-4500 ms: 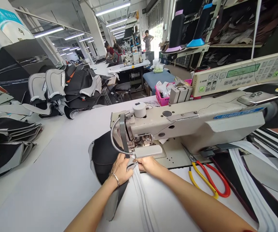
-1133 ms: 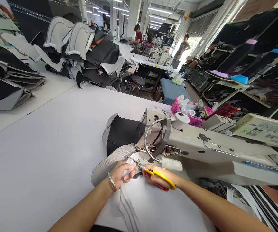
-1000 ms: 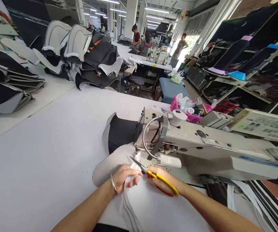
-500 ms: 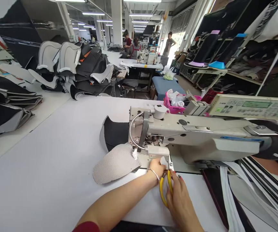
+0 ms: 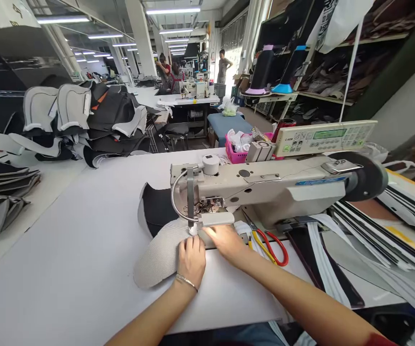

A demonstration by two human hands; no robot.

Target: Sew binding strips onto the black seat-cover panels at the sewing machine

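Observation:
A light grey mesh fabric piece (image 5: 157, 257) lies on the white table, its right end under the head of the sewing machine (image 5: 258, 185). On the right part of this fabric my left hand (image 5: 192, 259) has its fingers bent and closed on the edge. My right hand (image 5: 229, 244) is just right of the needle area, closed at the fabric's edge; its fingertips are partly hidden by the machine's white guard. To its right, yellow-handled snips (image 5: 265, 249) and red-handled scissors (image 5: 282, 252) rest together. A black fabric piece (image 5: 159, 206) with grey edging sits behind the mesh.
Stacked black and grey sewn covers (image 5: 117, 110) stand at back left. A pink basket (image 5: 235, 154) and a control panel (image 5: 324, 136) are behind the machine. White strips (image 5: 324, 269) and layered panels (image 5: 369, 235) lie on the right. Several people are farther back.
The yellow-handled snips have left my right hand and now lie right of it. Both hands have moved left to the mesh fabric by the needle. The view has turned right.

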